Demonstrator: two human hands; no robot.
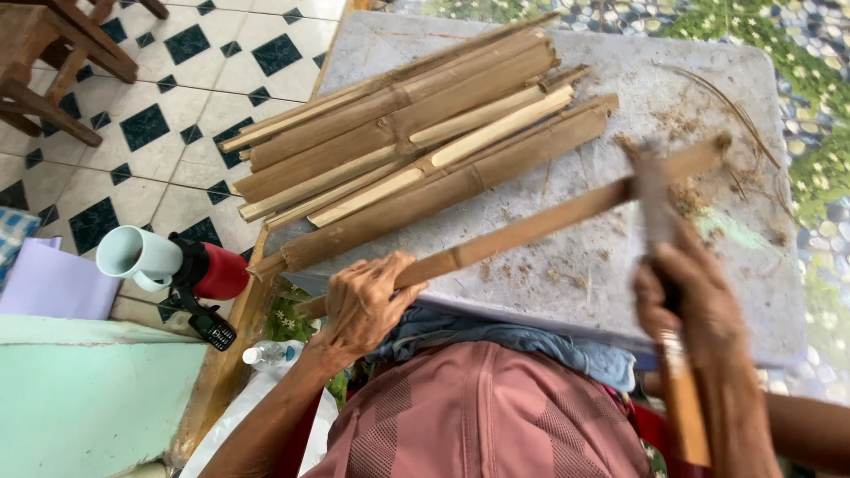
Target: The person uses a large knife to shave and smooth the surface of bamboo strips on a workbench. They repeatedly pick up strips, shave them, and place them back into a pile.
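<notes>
My left hand (365, 305) grips the near end of a long split bamboo strip (531, 228) that slants up to the right across a grey stone slab (620, 80). My right hand (695, 296) is closed around a knife with a wooden handle (683, 403); its blurred blade (651, 199) crosses the strip near its far end. A pile of several split bamboo pieces (398, 133) lies on the slab beyond my left hand. Bamboo shavings (699, 190) are scattered around the blade.
A red flask with a white cup on it (173, 261) and a small phone (212, 329) sit left of the slab. A plastic bottle (270, 354) lies below them. Wooden furniture legs (53, 62) stand on the tiled floor. Blue cloth (496, 336) covers my lap.
</notes>
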